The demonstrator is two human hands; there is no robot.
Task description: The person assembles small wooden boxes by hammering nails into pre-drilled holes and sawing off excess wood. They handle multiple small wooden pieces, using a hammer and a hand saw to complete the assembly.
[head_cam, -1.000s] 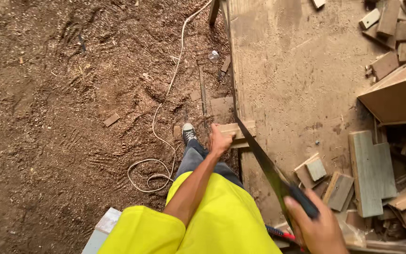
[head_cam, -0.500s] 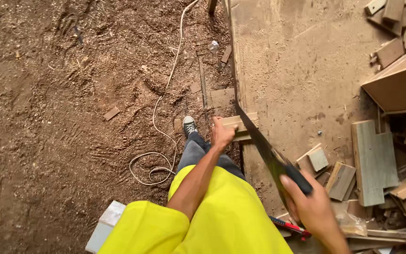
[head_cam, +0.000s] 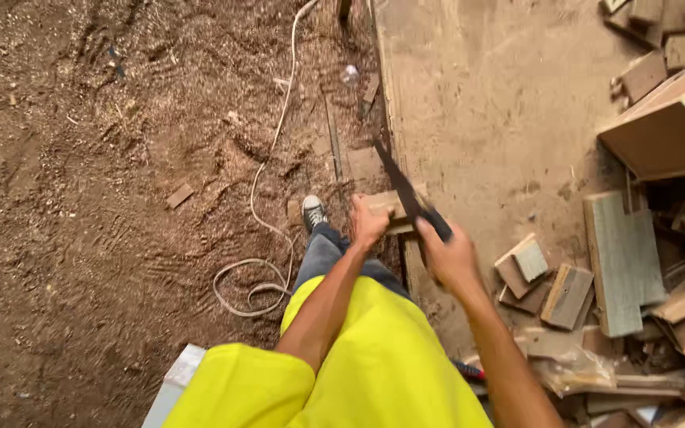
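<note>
Gripping the dark handle of a hand saw (head_cam: 407, 192), the person's right hand (head_cam: 447, 255) is clenching it firmly, and the thin dark blade is slanting up and away from the hand across a small block of pale wood (head_cam: 386, 208). Their left hand (head_cam: 368, 223) is pressing down on that block, fingers closed over its near end, seemingly pinning it so it does not slide under the blade. The block is resting at the left edge of a broad, dusty workbench (head_cam: 477, 103), with part of it jutting past the edge, which looks like a way to let the blade pass without biting into the bench. Below, the person's leg in grey trousers and a sneaker (head_cam: 313, 211) is standing on a floor covered in brown sawdust (head_cam: 81, 198), and a bright yellow garment (head_cam: 374, 364) is filling the bottom of the view. A pale cord (head_cam: 267, 170) is snaking across the sawdust and looping near the foot. To the right of the saw hand, offcuts of wood (head_cam: 564, 293) are lying heaped on the bench, and an open wooden box (head_cam: 667, 127) is sitting farther back, crowding that side of the surface.
</note>
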